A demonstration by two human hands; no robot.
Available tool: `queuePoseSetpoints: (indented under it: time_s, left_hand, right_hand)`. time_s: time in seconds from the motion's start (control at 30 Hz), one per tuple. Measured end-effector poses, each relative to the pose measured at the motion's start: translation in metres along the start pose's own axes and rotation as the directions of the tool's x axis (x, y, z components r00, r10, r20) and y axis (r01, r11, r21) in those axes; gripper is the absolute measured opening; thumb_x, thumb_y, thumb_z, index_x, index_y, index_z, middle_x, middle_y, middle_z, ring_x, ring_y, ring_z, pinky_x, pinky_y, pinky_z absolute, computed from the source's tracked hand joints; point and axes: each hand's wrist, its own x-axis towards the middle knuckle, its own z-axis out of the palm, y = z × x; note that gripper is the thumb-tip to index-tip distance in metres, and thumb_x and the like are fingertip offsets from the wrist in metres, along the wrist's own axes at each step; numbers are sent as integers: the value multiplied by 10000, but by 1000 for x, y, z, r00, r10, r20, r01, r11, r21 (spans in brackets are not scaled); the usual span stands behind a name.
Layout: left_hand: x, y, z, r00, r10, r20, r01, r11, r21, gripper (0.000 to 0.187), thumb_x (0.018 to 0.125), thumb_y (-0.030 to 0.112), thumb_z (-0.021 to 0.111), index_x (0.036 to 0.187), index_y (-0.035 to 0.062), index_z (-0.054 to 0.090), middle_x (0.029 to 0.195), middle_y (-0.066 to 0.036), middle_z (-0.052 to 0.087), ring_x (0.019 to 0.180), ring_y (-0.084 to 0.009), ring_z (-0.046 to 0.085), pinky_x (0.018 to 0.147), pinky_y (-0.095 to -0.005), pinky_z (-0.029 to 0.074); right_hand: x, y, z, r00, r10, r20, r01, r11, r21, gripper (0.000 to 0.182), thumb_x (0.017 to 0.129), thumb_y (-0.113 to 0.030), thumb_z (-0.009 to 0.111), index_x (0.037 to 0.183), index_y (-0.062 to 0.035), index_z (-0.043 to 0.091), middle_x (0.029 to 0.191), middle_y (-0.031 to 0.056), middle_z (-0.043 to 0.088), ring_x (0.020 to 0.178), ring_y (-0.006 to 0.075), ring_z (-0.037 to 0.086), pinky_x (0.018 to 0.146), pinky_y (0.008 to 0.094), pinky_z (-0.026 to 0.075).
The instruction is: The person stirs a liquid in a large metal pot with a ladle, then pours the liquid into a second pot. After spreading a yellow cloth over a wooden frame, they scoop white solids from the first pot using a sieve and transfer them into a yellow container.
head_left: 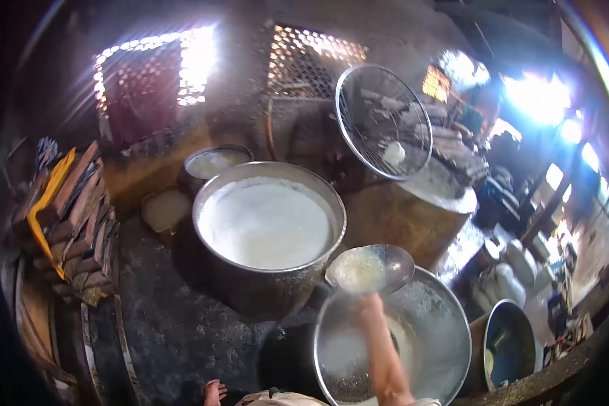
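1. Right forearm [387,358] reaches forward over a wide basin [446,318].
2. Right hand [370,304], blurred, grips the near edge of a shallow bowl [394,265].
3. Bowl opens upward, long axis crosswise to the forearm, near the basin's far rim.
4. Left hand [214,392] looks open, fingers slightly bent.

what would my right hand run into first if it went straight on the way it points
Beyond the shallow bowl that the right hand holds, probably the right side of the large pot of white liquid. Depth is unclear, so it might pass above or beside the rim.
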Motion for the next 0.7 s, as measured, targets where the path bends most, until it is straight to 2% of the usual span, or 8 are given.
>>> queuePoseSetpoints:
  time_s: [0.13,0.23,0.33,0.4,0.43,0.47,0.57,0.7]
  left_hand:
    - [14,-27,-49,999,42,35,-35,983,-181,250,814,232,425,1043,145,477,739,-47,560,569,-201,553,445,-371,436]
    - [41,-71,-105,1000,13,16,-6,925,-381,236,810,261,424,1017,161,475,745,-39,561,565,-204,549,439,-377,424]
    - [28,-101,-146,987,-126,-95,85,932,-353,255,815,271,429,1038,156,472,796,-55,560,647,-214,555,522,-384,437]
    - [12,-112,-165,973,-198,-117,140,915,-378,257,816,272,430,1040,155,472,799,-56,559,653,-215,555,528,-384,437]
    - [8,-116,-171,969,-218,-119,155,907,-392,258,816,272,430,1041,155,472,801,-57,559,655,-215,555,531,-384,437]
    - [5,-116,-174,966,-231,-119,166,900,-404,258,816,272,430,1042,154,471,802,-57,559,658,-215,555,534,-384,437]
    - [2,-116,-181,960,-260,-104,194,885,-424,261,817,272,431,1045,152,471,807,-58,558,666,-216,554,543,-383,436]
    - [1,-108,-184,959,-264,-100,198,882,-428,265,817,273,432,1049,150,470,814,-60,557,677,-217,553,555,-383,436]
  right_hand:
    - [69,-12,53,976,84,200,-56,988,-140,99,704,-12,427,759,20,503,692,101,494,550,193,512,427,343,437]
    - [-8,-30,136,943,-296,153,332,867,-372,137,733,-127,511,684,-2,534,617,69,503,463,176,494,383,311,395]
    - [-19,-63,166,801,-432,413,588,443,-676,269,755,-228,563,771,37,516,639,89,524,487,186,533,416,332,434]
    - [4,-71,169,502,-626,597,736,-53,-675,370,739,-260,601,882,56,470,659,117,537,515,202,555,426,340,428]
    - [-83,-70,184,600,-525,604,718,19,-696,419,712,-225,616,994,12,418,770,168,557,664,259,591,540,361,446]
    - [-48,-69,170,259,-553,792,835,-285,-471,387,692,-169,619,997,-35,422,744,115,547,602,209,564,533,343,429]
    - [-91,-52,155,234,-322,917,939,-168,-299,408,650,-79,601,1018,-89,425,601,68,459,476,180,447,484,293,392]
    - [-108,-16,114,254,54,966,830,-526,-189,377,675,-124,593,1039,-162,502,755,127,609,679,317,599,570,410,466]
